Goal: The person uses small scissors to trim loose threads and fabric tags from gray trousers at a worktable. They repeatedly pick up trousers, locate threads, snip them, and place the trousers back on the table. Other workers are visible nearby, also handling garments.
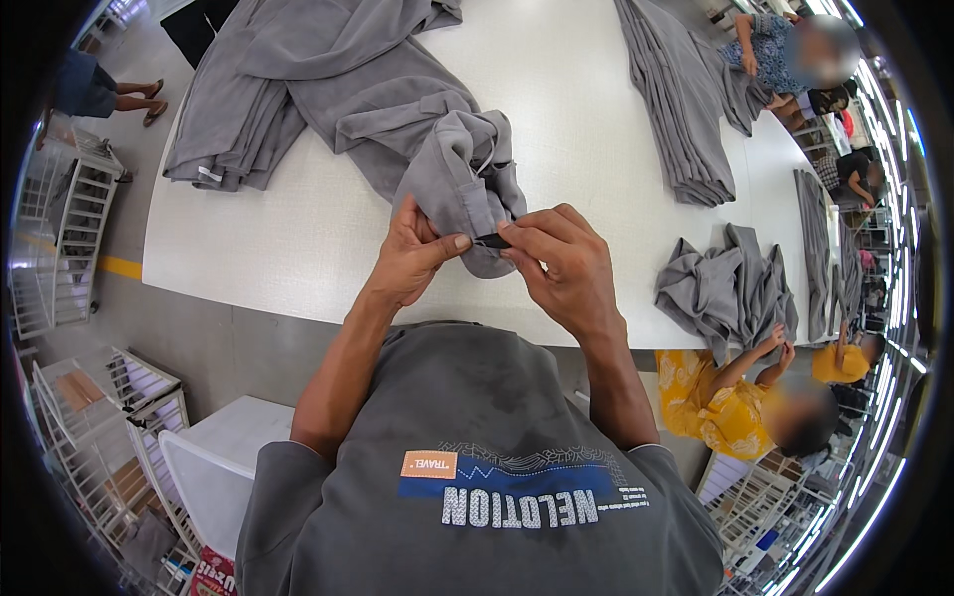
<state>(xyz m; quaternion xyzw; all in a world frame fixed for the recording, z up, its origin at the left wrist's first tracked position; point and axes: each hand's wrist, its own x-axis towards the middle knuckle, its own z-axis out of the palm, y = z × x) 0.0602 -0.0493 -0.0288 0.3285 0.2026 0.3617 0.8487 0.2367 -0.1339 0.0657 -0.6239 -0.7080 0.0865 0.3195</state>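
A bunched grey fabric garment (447, 175) lies over the table in front of me, its near part lifted and folded. My left hand (408, 259) grips this near part, with the thumb pressed on a seam beside a stitched band. Between the thumb and fingers of my right hand (570, 261) is a small black hand tool (492, 241), probably thread snips. Its tip meets the fabric right by my left thumb. The right palm hides most of the tool, so its exact kind cannot be told.
A layered stack of grey garments (223, 141) lies at the left of the white table (574, 141). Another stack (682, 127) and a crumpled garment (719, 283) lie to the right. A person in yellow (715, 406) handles the crumpled one. White metal trolleys (78, 216) stand left.
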